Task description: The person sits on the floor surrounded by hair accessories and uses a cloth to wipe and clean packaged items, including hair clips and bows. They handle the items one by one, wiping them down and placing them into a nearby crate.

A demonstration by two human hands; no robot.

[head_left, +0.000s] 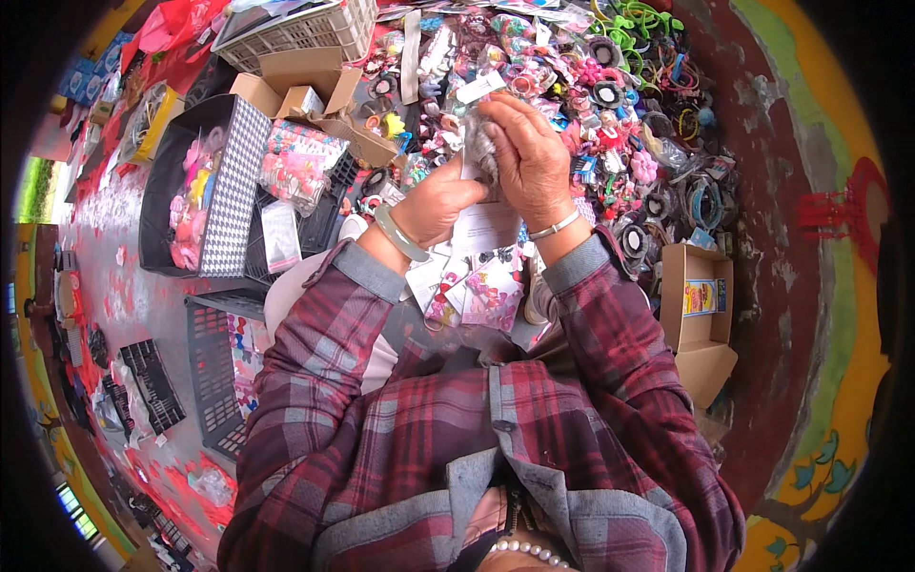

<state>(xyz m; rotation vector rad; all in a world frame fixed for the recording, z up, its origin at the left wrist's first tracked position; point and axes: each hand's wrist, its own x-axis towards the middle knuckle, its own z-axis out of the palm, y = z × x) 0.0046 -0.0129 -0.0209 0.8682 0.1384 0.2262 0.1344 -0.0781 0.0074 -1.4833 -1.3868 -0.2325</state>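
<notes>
Between my hands is a grey, fluffy-looking piece (482, 150), perhaps in clear wrapping; its kind cannot be made out. My left hand (431, 207) is closed on its lower left side, thumb pointing inward. From the upper right my right hand (534, 162) grips it with bent fingers, hiding part of it. Just above the fingertips shows a white card (480, 88); whether it is attached is unclear. Below the hands is a white printed sheet (486, 229). Under that lie a bag with pink and purple bows (493, 300) and some white cards (426, 279).
A large heap of hair accessories (610, 124) spreads ahead and right. At left stand a houndstooth-sided box (236, 191), an open cardboard box (307, 71) and a black plastic crate (214, 367). A long cardboard box (701, 305) sits at right, beside a dark red wall band (772, 219).
</notes>
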